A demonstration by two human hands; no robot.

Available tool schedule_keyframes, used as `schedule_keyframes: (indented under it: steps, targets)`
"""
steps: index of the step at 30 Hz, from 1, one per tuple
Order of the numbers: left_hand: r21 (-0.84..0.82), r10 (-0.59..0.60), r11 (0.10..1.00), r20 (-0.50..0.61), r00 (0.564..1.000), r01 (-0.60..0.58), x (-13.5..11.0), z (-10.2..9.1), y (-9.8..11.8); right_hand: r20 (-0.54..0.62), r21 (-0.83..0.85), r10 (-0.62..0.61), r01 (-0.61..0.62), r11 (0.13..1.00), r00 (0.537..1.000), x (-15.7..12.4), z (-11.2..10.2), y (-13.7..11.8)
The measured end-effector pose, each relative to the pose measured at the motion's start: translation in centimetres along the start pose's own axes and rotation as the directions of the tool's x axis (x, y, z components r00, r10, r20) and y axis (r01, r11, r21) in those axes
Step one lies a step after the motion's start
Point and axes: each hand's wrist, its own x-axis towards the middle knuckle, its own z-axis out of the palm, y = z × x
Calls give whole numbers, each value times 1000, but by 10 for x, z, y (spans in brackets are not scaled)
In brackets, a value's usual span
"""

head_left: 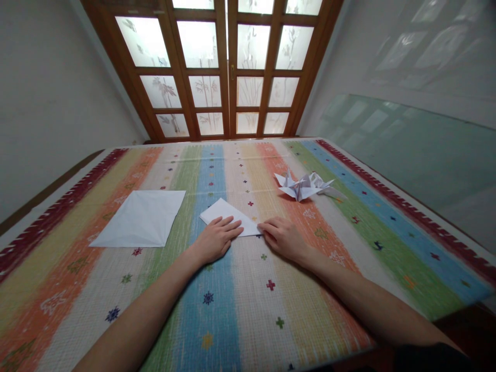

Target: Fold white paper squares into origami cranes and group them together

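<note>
A folded piece of white paper (222,209) with a pointed right end lies on the table in the head view. My left hand (219,235) rests flat over its lower left part, fingers stretched out and pressing it down. At the right tip of the paper is my right hand (282,237), its fingers curled and closed on that corner. The parts of the paper under my left hand are hidden. To the left lies a larger white sheet (141,219) with faint creases, apart from both hands.
Folded paper cranes (300,187) stand close together at the back right. A striped, patterned tablecloth (256,320) covers the table. Beyond the far edge are wooden doors (228,72) with glass panes; a glass panel (411,150) leans at the right wall.
</note>
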Motion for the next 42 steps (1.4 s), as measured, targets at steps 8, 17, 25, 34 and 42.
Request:
schedule_keyframes:
  steps: [8,17,25,34,42]
  targets:
    - [-1,-33,999,79,996,33,-3,-1,3,173,-249,-201,240,938,964,4,-5,-3]
    - [6,-80,997,127,989,80,-6,-5,10,151,-359,-262,300,884,953,7,-8,-4]
    - [-330,-275,927,-269,923,180,0,-2,14,-397,-256,-298,207,944,868,1,-9,-2]
    - [-972,-722,-181,28,692,-150,15,-15,27,-74,-63,-211,207,976,975,-12,9,-4]
    - [-857,-696,363,11,718,365,8,-5,19,-58,-144,-232,222,964,971,-1,-1,-1]
